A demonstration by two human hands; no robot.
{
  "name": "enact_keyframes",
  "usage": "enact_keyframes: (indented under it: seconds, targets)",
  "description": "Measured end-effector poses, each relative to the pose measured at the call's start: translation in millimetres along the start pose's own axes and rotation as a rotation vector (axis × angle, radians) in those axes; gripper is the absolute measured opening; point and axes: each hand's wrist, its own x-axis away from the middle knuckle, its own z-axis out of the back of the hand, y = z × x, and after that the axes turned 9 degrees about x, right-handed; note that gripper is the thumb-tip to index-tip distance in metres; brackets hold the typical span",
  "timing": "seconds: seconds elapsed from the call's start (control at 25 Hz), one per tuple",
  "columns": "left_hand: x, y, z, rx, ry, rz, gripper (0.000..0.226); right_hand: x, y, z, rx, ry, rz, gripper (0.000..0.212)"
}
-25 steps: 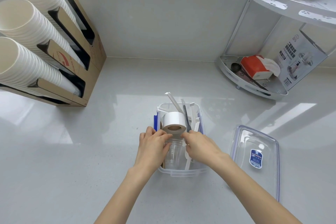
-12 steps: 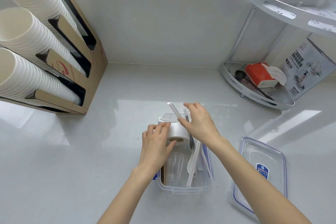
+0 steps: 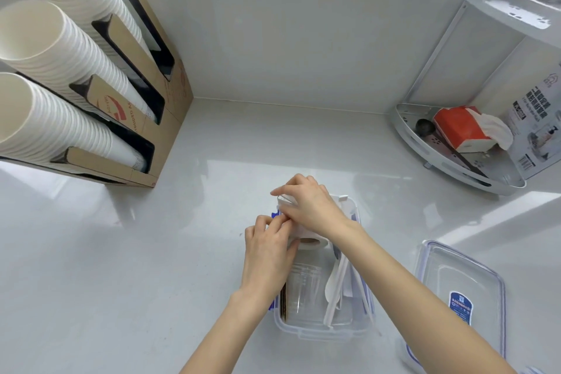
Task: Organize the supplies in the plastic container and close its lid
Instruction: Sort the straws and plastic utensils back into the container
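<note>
Inside open container [image 3: 321, 331]: tape roll [image 3: 312, 240], clear cups [image 3: 303, 288], utensils [image 3: 335, 285].

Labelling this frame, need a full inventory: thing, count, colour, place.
plastic container: 1, clear, blue clips, counter centre
lid: 1, clear, blue label, right of container
tape roll: 1, white, in container
clear cups: stack, count unclear, in container
wrapped utensils: several, white, container's right side
paper cup stacks: 3, white, cardboard dispenser far left
corner rack: 1, white, far right
tissue pack: 1, red, on rack
product box: 1, white, beside rack
left hand: on the roll
right hand: gripping white item at the container's far end
</note>
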Motion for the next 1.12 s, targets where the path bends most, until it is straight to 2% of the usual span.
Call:
enact_keyframes:
  seconds: [0.16, 0.36, 0.48, 0.64, 0.84, 1.0, 1.12]
  targets:
    - [1, -2, -3, -0.025, 0.035, -0.048, 0.026, -3, 2, -2, -0.014, 0.046, 0.020, 0.024]
    - [-6, 3, 1, -0.107, 0.062, -0.081, 0.035, 7, 22, 14, -0.140, 0.254, -0.062, 0.019]
    - [-14, 6, 0, -0.127, 0.014, -0.089, 0.046, 19, 36, 23, -0.185, 0.306, -0.096, 0.017]
    - [-21, 14, 1, -0.144, -0.029, -0.117, 0.034, 35, 44, 20, -0.268, 0.315, -0.143, 0.021]
    - [-34, 17, 7, -0.171, -0.216, -0.049, 0.040, 46, 57, 22, -0.305, 0.393, -0.191, 0.023]
    - [-45, 15, 6, -0.284, -0.215, -0.070, 0.037, 51, 61, 25, -0.343, 0.427, -0.218, 0.022]
    - [-49, 11, 3, -0.287, -0.127, -0.093, 0.020, 52, 62, 22, -0.343, 0.409, -0.229, 0.022]
